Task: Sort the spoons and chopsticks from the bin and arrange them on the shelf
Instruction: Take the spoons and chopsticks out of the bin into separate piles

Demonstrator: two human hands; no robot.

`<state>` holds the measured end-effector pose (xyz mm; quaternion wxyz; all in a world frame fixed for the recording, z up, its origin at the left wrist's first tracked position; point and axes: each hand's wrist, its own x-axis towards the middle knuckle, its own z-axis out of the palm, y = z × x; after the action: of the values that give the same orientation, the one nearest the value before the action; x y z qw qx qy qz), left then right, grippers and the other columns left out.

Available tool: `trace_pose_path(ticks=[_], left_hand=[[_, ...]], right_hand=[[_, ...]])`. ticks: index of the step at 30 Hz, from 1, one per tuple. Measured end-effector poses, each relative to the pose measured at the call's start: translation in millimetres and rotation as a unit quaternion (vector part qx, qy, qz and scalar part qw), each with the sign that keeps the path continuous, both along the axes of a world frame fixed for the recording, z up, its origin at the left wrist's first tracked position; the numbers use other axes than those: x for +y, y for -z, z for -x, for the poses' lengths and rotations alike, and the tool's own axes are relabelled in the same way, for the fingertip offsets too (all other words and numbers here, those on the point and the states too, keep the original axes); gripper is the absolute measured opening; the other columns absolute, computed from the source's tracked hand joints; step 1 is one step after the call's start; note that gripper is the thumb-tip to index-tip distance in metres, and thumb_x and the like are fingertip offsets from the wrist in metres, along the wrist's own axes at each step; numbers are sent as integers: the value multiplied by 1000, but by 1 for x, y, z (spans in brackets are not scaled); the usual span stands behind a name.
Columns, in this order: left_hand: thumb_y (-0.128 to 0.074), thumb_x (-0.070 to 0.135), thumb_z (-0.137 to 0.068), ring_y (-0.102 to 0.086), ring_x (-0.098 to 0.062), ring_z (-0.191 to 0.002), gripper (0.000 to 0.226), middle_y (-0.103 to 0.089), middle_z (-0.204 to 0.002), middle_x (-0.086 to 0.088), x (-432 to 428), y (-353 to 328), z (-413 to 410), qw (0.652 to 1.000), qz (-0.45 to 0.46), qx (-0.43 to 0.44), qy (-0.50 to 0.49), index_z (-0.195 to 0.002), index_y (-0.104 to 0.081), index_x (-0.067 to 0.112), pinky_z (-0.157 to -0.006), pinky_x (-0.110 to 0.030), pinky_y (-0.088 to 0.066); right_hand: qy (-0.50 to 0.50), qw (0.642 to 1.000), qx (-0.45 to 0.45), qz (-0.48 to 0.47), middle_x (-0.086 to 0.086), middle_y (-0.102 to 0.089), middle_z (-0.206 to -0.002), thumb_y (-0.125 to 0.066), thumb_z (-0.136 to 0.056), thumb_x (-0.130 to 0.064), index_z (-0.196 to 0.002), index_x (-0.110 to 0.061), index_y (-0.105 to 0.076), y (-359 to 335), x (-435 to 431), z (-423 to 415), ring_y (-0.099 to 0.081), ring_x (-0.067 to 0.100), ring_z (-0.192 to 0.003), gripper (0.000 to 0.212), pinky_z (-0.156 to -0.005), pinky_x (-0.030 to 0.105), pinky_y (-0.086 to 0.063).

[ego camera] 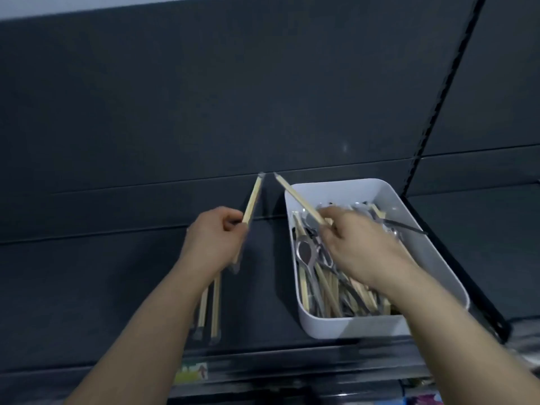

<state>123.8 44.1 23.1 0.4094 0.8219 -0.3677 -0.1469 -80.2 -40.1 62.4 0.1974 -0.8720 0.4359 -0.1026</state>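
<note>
A white bin (344,325) stands on the dark shelf (102,273) at the right, holding several wooden chopsticks and metal spoons (305,252). My right hand (362,247) is over the bin and pinches one wrapped chopstick pair (295,197) that points up and left past the bin's rim. My left hand (213,241) is left of the bin and grips another wrapped chopstick pair (253,200), tilted nearly upright. Two chopstick pairs (210,308) lie on the shelf under my left wrist.
The shelf's dark back panel (204,97) rises behind. A black slotted upright (432,118) runs down at the right, close to the bin. A price label strip (193,372) lines the shelf's front edge.
</note>
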Motion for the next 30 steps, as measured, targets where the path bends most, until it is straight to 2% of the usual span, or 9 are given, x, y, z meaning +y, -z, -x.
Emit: trace_pose_path(ticks=[3,6,9,12,14,17,20,26,30], left_hand=[[-68,26,-85,-61,-17,-75,26,-63,-74,7,23,20,-18,1000,-27,-4,1,-112,-67,24,-80,-35,-53],[-67,27,-87,-64,-17,-80,34,-67,-82,4,44,34,-36,998,-68,-5,11,-121,-61,25,-78,-33,-53],[-66,29,-87,-64,-18,-84,39,-67,-88,2,56,42,-53,994,-108,-8,13,-125,-58,25,-76,-35,-56],[-64,29,-89,-65,-20,-87,44,-67,-98,0,63,49,-64,987,-156,-33,20,-131,-53,24,-77,-34,-56],[-63,30,-90,-66,-22,-89,45,-67,-106,-2,66,53,-69,981,-188,-48,31,-133,-52,22,-79,-34,-56],[-61,30,-91,-66,-21,-86,38,-67,-106,-1,67,56,-73,976,-209,-52,41,-128,-58,22,-76,-34,-57],[-59,28,-93,-62,-15,-87,26,-62,-96,7,63,55,-72,975,-201,-82,53,-118,-64,24,-74,-29,-54],[-61,27,-90,-63,-9,-90,16,-67,-92,15,25,32,-35,988,-100,-94,74,-103,-70,30,-80,-30,-53],[-65,25,-86,-66,-9,-84,12,-67,-80,15,-8,19,5,989,-47,-84,108,-95,-72,29,-78,-26,-53]], right_hand=[[-28,999,-13,-38,8,-57,-114,-37,-93,-22,-117,-21,-51,31,23,-43,-55,35,-108,28,-86,39,-47],[-52,998,4,-39,5,-49,-102,-37,-91,-17,-108,-18,-49,49,40,-72,-50,33,-96,21,-76,37,-42],[-46,998,32,-25,6,-46,-108,-37,-92,-13,-121,-17,-47,60,51,-98,-52,31,-90,31,-68,32,-36],[-34,998,41,-27,8,-45,-113,-39,-91,-9,-135,-16,-41,75,57,-122,-52,30,-84,44,-67,31,-36],[-41,997,46,-36,8,-45,-115,-40,-93,-13,-136,-16,-41,84,60,-135,-54,30,-90,43,-68,32,-39],[-65,995,73,-34,7,-47,-123,-42,-97,-27,-134,-19,-47,90,62,-141,-53,30,-111,38,-82,36,-45],[-75,996,45,10,2,-51,-123,-43,-96,-27,-132,-25,-51,84,59,-133,-50,24,-116,37,-85,34,-46],[-35,985,-56,160,-5,-63,-106,-50,-91,-22,-117,-32,-65,59,33,-89,-56,20,-107,31,-71,30,-47],[37,989,-9,144,-5,-64,-109,-49,-90,-27,-114,-34,-65,53,-2,-36,-58,22,-105,29,-73,30,-45]])
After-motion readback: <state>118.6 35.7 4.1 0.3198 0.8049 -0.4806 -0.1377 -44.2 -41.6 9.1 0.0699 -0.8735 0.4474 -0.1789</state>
